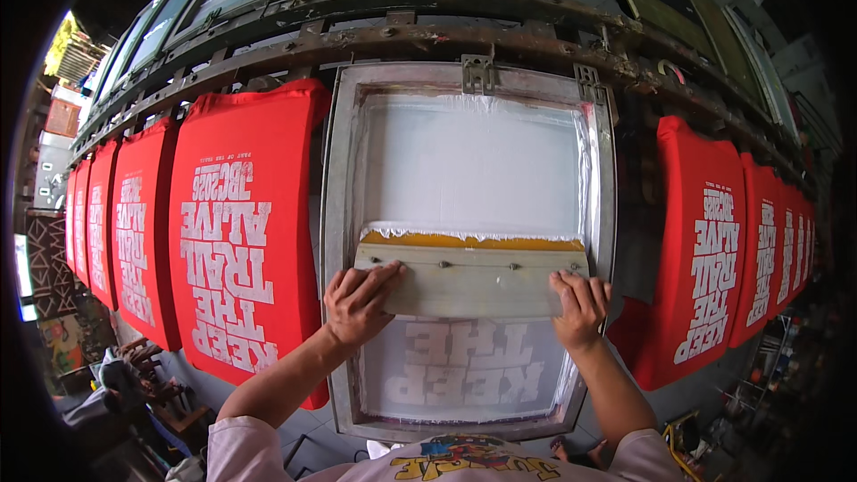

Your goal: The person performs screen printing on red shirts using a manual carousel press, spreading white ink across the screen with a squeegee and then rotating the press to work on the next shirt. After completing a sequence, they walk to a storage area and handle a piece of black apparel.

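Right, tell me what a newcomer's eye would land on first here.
Most likely the bright red fabric pieces, printed with pale block letters, lined up on both sides. Between them, in the centre, sits a pale-framed screen. Across it lies a wide squeegee with an amber strip along its far edge, the left hand gripping one end and the right hand the other.
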`<state>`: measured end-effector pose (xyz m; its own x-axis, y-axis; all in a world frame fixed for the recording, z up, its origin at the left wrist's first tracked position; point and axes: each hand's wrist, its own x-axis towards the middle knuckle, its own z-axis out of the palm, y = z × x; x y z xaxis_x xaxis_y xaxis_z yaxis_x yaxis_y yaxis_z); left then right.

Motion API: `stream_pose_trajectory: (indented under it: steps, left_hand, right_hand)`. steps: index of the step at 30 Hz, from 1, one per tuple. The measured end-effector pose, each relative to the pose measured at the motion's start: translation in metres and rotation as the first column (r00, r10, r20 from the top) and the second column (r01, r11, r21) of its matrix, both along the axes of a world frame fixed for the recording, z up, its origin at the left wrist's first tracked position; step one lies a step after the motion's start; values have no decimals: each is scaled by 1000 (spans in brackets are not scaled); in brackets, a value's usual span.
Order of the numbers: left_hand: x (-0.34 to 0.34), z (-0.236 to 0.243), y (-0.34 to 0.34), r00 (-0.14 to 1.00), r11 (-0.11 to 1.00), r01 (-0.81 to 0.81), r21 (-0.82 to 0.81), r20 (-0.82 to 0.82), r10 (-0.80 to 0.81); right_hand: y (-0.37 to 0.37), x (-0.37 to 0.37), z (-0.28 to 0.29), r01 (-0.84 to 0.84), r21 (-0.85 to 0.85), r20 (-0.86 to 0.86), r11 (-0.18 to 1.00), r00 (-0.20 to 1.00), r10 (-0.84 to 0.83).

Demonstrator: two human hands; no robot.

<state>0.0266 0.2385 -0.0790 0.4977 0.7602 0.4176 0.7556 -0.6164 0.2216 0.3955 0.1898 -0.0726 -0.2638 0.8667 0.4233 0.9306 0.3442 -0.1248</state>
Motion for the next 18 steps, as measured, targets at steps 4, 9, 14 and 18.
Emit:
stream_pose_trajectory:
  steps: [4,9,14,18]
  left_hand:
    - [5,0,34,1000,999,1,36,3,-1]
    - [9,-8,79,999,999,2,48,38,-4]
    - [20,-4,133,999,999,-25,44,41,23]
    - [20,16,201,978,974,-158,-165,-160,131]
  right_hand:
    - [33,6,-1,-26,2,-5,1000,1000,26]
    - [77,10,-3,-30,42,15,999,999,29]
    - [129,15,-2,-23,47,5,999,1000,22]
    - [200,34,16,-80,-22,37,997,996,81]
